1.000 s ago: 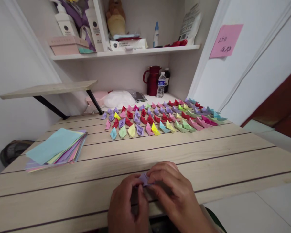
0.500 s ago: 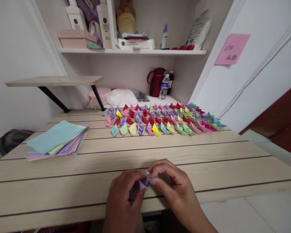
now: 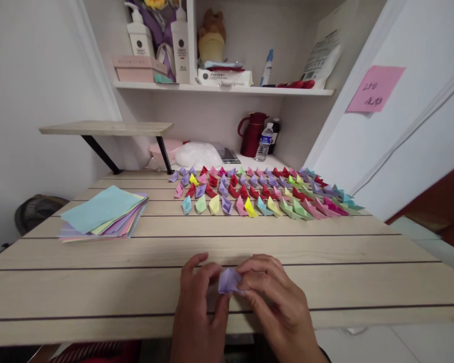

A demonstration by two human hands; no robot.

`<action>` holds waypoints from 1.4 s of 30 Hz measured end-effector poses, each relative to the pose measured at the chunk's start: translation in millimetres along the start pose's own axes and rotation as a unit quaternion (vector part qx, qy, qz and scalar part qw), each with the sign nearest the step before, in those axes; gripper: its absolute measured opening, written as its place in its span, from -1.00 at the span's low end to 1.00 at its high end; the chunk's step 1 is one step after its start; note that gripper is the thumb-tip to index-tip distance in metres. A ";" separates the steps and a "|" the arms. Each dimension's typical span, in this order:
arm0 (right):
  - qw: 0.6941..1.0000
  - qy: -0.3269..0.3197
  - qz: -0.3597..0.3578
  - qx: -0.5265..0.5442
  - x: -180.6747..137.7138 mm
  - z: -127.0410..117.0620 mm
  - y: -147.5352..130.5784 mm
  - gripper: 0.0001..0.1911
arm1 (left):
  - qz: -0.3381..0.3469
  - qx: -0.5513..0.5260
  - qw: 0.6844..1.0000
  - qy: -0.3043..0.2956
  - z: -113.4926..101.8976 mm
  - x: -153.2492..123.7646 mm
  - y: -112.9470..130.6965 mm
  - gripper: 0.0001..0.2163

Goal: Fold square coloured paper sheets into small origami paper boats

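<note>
A small folded purple paper boat is held up between my two hands above the front of the table. My right hand pinches its right side between thumb and fingers. On the left side, the thumb and index finger of my left hand close on the paper's edge, with another finger raised. Part of the boat is covered by my right fingers. Beyond my hands, rows of folded paper boats in several colours stand across the table.
At the left lies a stack of coloured paper sheets, light blue on top. Behind it stands a small raised wooden shelf on black legs. A dark red jug and a water bottle are at the back, below a white shelf.
The purple boat has turned, showing a broader, flatter face. My left fingers have lifted and spread somewhat, and my right fingers now cover more of its right side. The camera view has shifted.
</note>
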State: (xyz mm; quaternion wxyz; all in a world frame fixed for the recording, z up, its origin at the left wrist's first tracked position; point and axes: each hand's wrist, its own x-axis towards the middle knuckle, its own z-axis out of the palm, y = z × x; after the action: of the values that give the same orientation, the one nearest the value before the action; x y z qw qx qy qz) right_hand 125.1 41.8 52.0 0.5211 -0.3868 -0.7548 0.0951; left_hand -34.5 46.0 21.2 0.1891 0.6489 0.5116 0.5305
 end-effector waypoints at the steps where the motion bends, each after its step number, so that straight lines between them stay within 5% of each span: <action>1: 1.000 0.001 -0.005 -0.006 -0.3 -0.2 0.0 -0.74 | -0.006 -0.010 1.000 -0.010 0.4 -0.8 -1.1 -0.75; 9: 1.000 0.002 -0.006 -0.009 0.9 0.8 1.3 -0.74 | -0.056 -0.075 0.996 -0.009 -2.1 2.6 15.6 -0.94; 21: 0.998 -0.021 0.042 0.042 0.8 -0.8 2.9 -0.79 | 0.113 0.067 0.991 -0.004 -7.8 3.5 -2.5 -0.84; 27: 0.997 -0.027 0.046 0.053 1.8 -1.7 1.4 -0.80 | 0.116 0.072 0.988 0.069 6.2 -6.8 4.5 -0.86; 42: 0.986 -0.043 0.114 0.115 0.8 -0.2 2.6 -0.80 | 0.110 0.067 0.990 0.064 3.6 -7.4 2.1 -0.85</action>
State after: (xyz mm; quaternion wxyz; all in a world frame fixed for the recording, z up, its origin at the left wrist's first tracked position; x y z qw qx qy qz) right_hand 126.4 44.1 51.2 0.5151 -0.4035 -0.7112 0.2570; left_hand -29.7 39.9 17.8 0.0529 0.6772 0.4827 0.5529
